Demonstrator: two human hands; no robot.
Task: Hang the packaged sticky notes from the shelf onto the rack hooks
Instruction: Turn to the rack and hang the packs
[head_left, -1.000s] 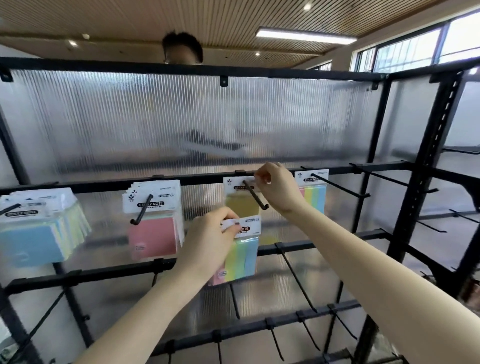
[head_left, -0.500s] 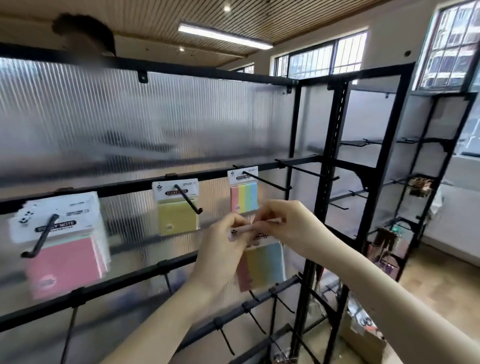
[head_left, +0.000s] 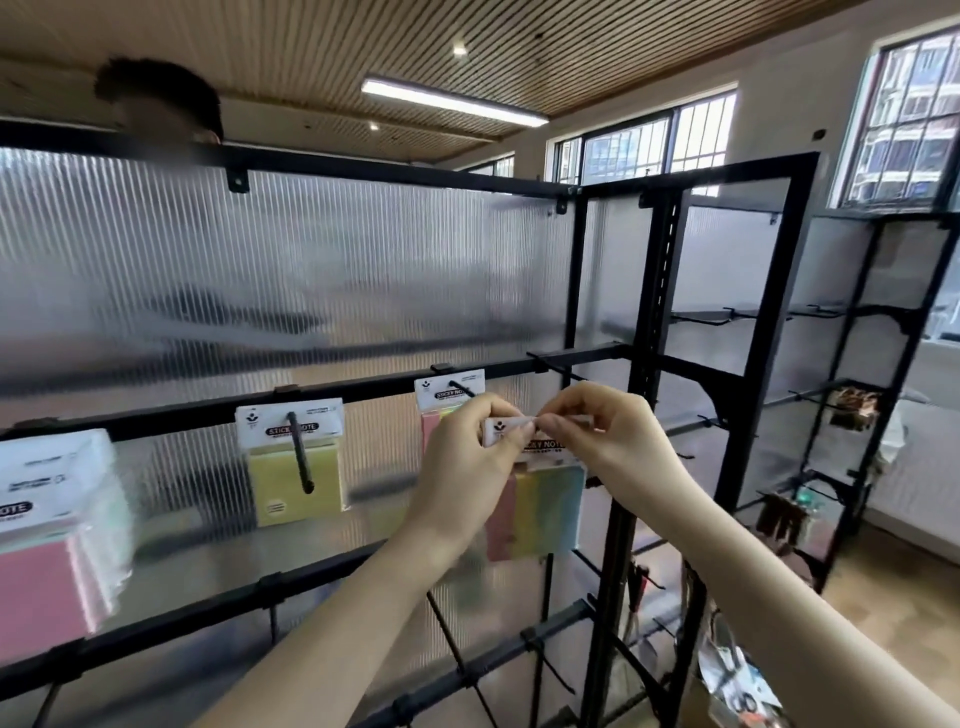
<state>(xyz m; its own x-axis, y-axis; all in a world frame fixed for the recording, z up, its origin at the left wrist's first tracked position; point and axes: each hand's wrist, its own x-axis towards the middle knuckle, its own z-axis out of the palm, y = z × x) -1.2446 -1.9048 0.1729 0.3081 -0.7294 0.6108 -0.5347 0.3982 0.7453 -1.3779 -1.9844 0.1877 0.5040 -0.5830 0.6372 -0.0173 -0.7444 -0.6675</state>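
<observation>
1. The rack (head_left: 332, 387) stands in front of me, black bars against a ribbed translucent panel. Its upper bar carries three filled hooks, and a free hook (head_left: 558, 368) juts out just above the person's hands.
2. The pack in hand (head_left: 540, 512), striped pink, yellow and blue, hangs in the air just below that free hook, touching nothing on the rack.
3. The left hand (head_left: 462, 467) pinches the left end of the pack's white header card; the right hand (head_left: 605, 441) pinches its right end, fingers curled round the top edge.
4. To do this well, I'd judge they should keep the card flat and taut between both pinches, raise it level with the hook tip, find the card's hole, and slide it straight back.
5. The hole itself is hidden behind the fingers.
6. Writing: the held card reads "…CKY NOTE"; the yellow pack (head_left: 296, 480) reads "STICKY NOTE" across its hook; the pink stack (head_left: 49, 577) at far left shows only "…OTE". Smaller print is too blurred.
</observation>
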